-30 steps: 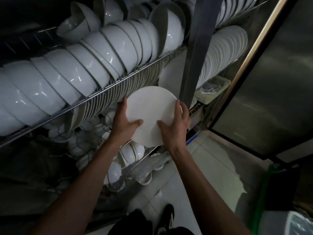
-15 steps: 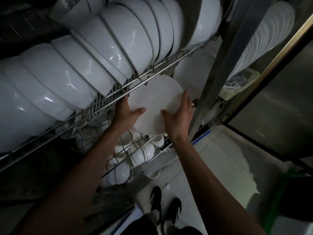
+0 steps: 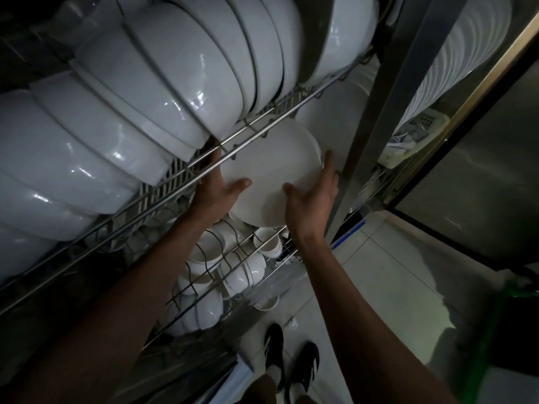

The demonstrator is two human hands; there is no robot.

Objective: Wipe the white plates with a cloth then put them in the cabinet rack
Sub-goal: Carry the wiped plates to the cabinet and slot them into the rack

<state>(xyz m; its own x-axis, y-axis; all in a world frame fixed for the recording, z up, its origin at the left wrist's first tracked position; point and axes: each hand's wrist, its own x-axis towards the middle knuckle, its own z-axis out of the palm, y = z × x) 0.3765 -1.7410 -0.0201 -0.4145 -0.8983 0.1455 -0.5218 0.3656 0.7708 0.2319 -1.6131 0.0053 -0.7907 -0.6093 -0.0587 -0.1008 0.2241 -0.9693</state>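
Both hands hold one white plate by its rim, just below the front wire edge of the upper rack. The left hand grips the plate's left edge, thumb laid across the near face, fingers hidden behind the plate and the rack wire. The right hand grips the right edge, thumb on the near face, fingers reaching up along the rim. The plate stands tilted, its upper edge passing behind the rack wire. The upper rack carries a close row of large white bowls on edge. Below the plate, a lower wire rack holds small white bowls and cups. Right of the steel upright, a row of white plates stands on edge. Two dark shoes rest on the tiled floor.
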